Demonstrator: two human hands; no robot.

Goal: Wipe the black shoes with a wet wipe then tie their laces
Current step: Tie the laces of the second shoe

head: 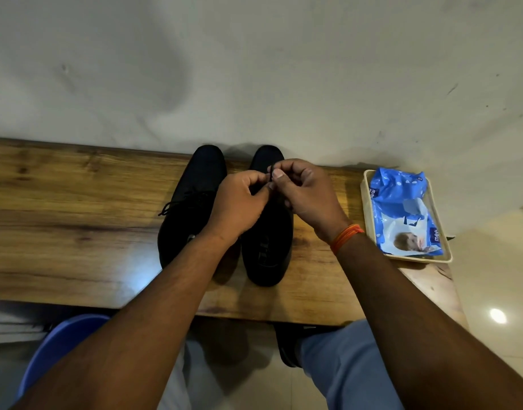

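The fingertips of the left hand (242, 199) and the right hand (301, 190) meet above the right shoe (269, 250), each pinching a bit of thin black lace (270, 173) between thumb and forefinger, the other fingers curled in. The hands touch at the knuckles and hide the shoe's lacing, so its knot cannot be told. An orange thread band (344, 236) circles the right wrist. The left shoe (192, 202) stands just beside its pair, toes pointing to the wall (254, 69), almost at the table's far edge; its lace shows a loose end trailing off the outer side. Both shoes are plain matte black, with little shine. They sit on a wooden table (71, 220), heels a short way in from the near edge. To the left the wood is bare and wide; to the right there is only a narrow strip before a cream tray (369, 226) at the table's right end, holding a blue pack of wipes (402, 208). Below the near edge show light trousers (343, 368) and a blue seat (59, 344).
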